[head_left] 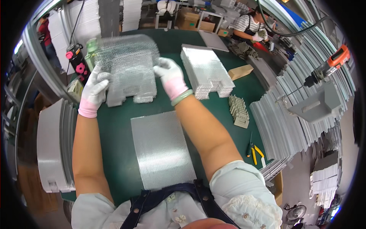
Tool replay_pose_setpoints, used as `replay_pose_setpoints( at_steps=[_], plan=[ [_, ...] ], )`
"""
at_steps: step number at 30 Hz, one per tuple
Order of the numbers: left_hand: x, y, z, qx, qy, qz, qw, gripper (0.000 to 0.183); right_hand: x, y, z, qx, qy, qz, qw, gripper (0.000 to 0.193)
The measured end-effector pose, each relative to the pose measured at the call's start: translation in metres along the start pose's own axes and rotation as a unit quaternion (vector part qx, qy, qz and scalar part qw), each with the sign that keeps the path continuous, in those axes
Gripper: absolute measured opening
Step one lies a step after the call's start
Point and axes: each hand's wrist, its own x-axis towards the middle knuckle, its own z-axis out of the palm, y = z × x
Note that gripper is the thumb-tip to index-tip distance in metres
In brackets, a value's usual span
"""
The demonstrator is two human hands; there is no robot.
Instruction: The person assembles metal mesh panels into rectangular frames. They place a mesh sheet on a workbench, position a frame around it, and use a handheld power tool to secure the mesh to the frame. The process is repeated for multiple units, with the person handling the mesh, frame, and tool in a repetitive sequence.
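My left hand (93,89) and my right hand (171,76), both in white gloves with pink cuffs, grip the side edges of a grey metal mesh sheet (127,45). Motion blurs this sheet, which has rounded far corners. It hangs over a stack of notched mesh panels (133,78) on the green table, hiding the stack's far part. A flat rectangular mesh sheet (162,149) lies nearer to me, between my forearms. To the right of my right hand sits another shiny stack of notched mesh panels (207,68).
On the table's right are a wooden block (240,71), a row of grey-green clips (238,110), yellow-handled pliers (256,152) and tall stacked grey panels (278,122). An orange power drill (331,63) hangs above. Bottles (78,61) stand at left. A co-worker (249,26) sits far right.
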Motion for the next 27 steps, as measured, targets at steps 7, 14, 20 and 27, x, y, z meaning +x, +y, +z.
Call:
replay_pose_setpoints(
  at_steps=[7,14,20,27],
  plan=[
    [-0.091,0.062,0.121,0.337,0.157,-0.034,0.928,0.036,-0.110,-0.085,-0.054,-0.157,-0.106,-0.021,0.982,0.047],
    [-0.255,0.038,0.204,0.472,0.179,-0.124,0.854,0.046,-0.320,-0.101,-0.068,-0.370,0.017,0.090,0.924,0.059],
    [-0.306,-0.001,0.215,0.528,0.107,-0.150,0.829,0.056,-0.383,-0.068,-0.087,-0.545,-0.049,0.148,0.824,0.065],
    [-0.314,-0.016,0.216,0.568,0.077,-0.228,0.787,0.058,-0.390,-0.053,-0.086,-0.630,-0.090,0.186,0.748,0.066]
  ],
)
